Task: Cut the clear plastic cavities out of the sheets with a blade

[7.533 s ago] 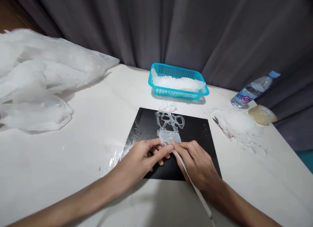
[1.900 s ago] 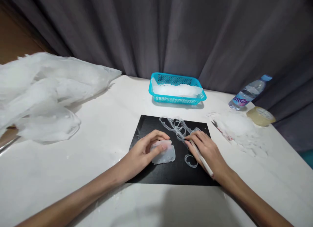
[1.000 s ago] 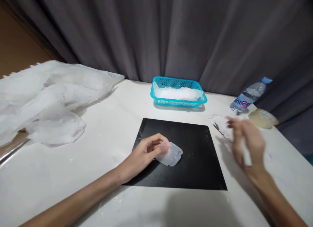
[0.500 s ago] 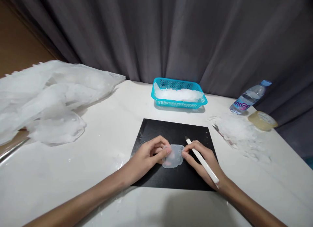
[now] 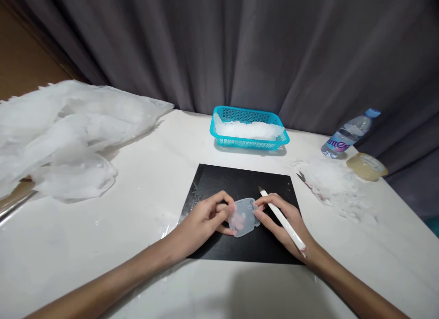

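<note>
A thin, frosted translucent plastic piece [image 5: 244, 220] with rounded corners is held up between my hands. My left hand [image 5: 214, 216] pinches its left edge between thumb and fingers, and some fingers show blurred through it from behind. At the right edge, the thumb and forefinger of my right hand [image 5: 283, 218] close on small tabs of the piece. A white-handled craft knife [image 5: 283, 221] with a dark pointed tip lies across that same hand, tip pointing away from me. Beneath both hands lies a black mat [image 5: 236, 181].
A blue basket [image 5: 250, 144] holding white translucent pieces stands at the back. Big plastic bags of white material [image 5: 75, 136] fill the left. On the right are white scraps [image 5: 329, 181], a pointed metal blade [image 5: 307, 181], a tape roll [image 5: 366, 167] and a water bottle [image 5: 348, 135].
The translucent piece has turned and tilted between my fingers, and more of my left fingers shows through it. The craft knife stays in my right hand. The view has shifted slightly.
</note>
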Available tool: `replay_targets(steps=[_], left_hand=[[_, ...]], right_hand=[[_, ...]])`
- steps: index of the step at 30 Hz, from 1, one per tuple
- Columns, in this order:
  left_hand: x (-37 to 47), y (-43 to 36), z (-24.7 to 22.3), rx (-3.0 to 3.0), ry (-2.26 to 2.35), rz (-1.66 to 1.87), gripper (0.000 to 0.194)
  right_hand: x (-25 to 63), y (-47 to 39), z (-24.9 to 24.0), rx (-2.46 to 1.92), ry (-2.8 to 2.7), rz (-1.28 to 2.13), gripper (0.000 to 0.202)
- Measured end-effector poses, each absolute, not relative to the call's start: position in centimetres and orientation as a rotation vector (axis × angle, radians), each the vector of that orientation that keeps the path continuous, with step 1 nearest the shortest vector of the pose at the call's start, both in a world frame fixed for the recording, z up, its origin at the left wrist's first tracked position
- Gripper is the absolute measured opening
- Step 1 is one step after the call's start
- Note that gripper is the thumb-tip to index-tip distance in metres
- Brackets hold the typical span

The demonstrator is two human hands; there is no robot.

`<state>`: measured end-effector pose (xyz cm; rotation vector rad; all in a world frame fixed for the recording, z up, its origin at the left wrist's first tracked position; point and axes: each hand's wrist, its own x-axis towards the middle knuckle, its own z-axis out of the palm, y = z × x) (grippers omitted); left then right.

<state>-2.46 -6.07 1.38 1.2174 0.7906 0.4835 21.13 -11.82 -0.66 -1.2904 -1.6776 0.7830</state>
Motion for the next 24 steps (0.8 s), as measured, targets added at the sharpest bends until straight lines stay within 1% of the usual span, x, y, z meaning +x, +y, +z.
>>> replay_targets(steps=[3, 10, 12, 16, 19, 24], left_hand=[[-2.4, -6.0, 1.3, 1.199, 0.791, 0.483, 0.037], [-1.9, -6.6, 1.6, 1.268, 0.753, 0.410, 0.033], [-1.9, -6.5, 1.8, 1.256, 0.734, 0.410, 0.032], [-2.2, -6.1, 1.9, 1.214, 0.712, 0.428, 0.030], [-2.4, -5.8, 1.9, 1.191, 0.717, 0.447, 0.029], [-2.4, -5.8, 1.9, 1.183, 0.708, 0.452, 0.028]], right_hand=[[21.2, -11.8, -0.7, -1.270, -1.690, 0.784, 0.013], [20.9, -12.0, -0.2, -1.218, -1.653, 0.931, 0.015], [20.9, -12.1, 0.0, -1.228, -1.636, 0.923, 0.015], [21.1, -12.1, 0.3, -1.237, -1.638, 0.820, 0.017], [21.5, -12.1, 0.4, -1.164, -1.744, 0.679, 0.020], [21.8, -12.3, 0.2, -1.027, -2.014, 0.374, 0.034]])
